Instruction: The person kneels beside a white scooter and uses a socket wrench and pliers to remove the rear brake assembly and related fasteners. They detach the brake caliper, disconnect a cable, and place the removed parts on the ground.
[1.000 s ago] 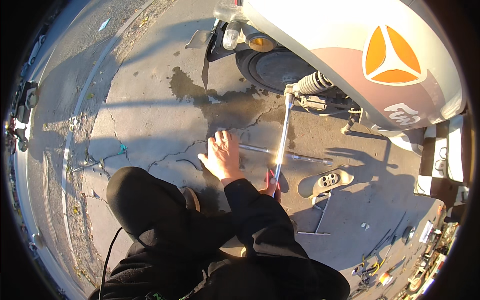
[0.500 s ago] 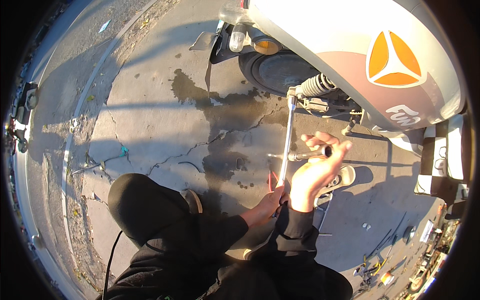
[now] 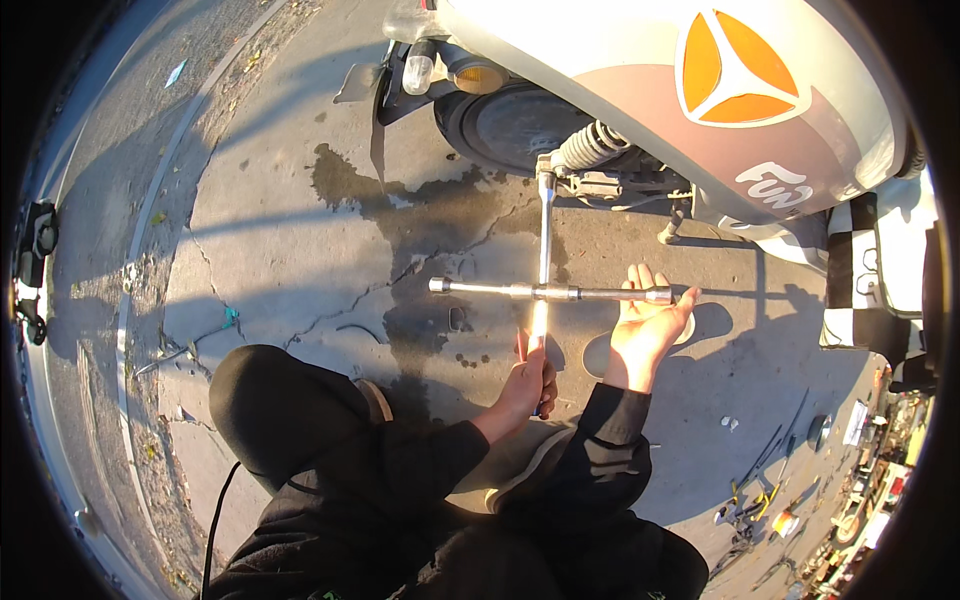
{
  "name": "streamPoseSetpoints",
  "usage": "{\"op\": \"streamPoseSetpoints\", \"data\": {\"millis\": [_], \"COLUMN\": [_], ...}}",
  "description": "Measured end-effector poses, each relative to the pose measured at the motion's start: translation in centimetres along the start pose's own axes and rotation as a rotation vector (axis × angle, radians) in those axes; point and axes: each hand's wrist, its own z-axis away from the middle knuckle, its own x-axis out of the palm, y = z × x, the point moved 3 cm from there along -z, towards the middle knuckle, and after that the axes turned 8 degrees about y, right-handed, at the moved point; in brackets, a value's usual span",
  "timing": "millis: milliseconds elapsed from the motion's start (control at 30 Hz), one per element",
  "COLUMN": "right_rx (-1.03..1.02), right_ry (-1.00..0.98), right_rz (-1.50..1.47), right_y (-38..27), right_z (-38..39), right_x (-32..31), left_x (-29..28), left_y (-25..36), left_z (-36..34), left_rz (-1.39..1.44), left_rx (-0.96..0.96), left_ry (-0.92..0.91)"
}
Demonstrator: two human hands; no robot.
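A chrome four-way lug wrench (image 3: 547, 235) stretches from my body to the scooter. Its far socket sits at the bottom end of the coil shock absorber (image 3: 590, 147), next to the wheel (image 3: 510, 128); the fastener itself is hidden. My left hand (image 3: 520, 396) is closed around the near arm of the wrench. A thin reddish piece shows beside that fist, too small to name. Palm up and fingers stretched, my right hand (image 3: 648, 340) lies at the right end of the crossbar, which rests against its fingers without being gripped.
The pale scooter body (image 3: 640, 90) with an orange emblem fills the upper right. Below it stands a metal side stand (image 3: 672, 228). Several tools (image 3: 750, 505) lie on the pavement at lower right. A black-and-white checkered panel (image 3: 838, 275) is at right. Dark wet patches (image 3: 350, 190) mark the cracked pavement.
The wrench has turned about its long arm, so the crossbar now spans left to right. My right hand has opened flat and lowered with its end. My view has shifted slightly right.
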Motion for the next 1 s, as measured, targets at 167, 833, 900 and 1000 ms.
{"op": "streamPoseSetpoints", "data": {"millis": [167, 833, 900, 1000], "right_rx": [-1.051, -1.16, -1.045, -0.777], "right_ry": [-0.612, -1.288, -1.224, -1.119], "right_rz": [0.733, 1.224, 1.016, 0.784], "right_y": [10.7, 18.3, 18.1, 12.7], "right_z": [8.5, 12.0, 13.7, 14.2], "right_x": [4.8, 5.3, 5.4, 4.2], "left_x": [-2.0, -1.2, -1.7, -2.0], "left_y": [-0.1, -0.9, -1.0, -1.0], "left_z": [0.1, -0.9, -1.2, -1.4], "left_rz": [0.123, 0.088, 0.099, 0.131], "left_rx": [0.008, 0.061, 0.091, 0.108], "left_ry": [0.201, 0.027, 0.054, 0.069]}}
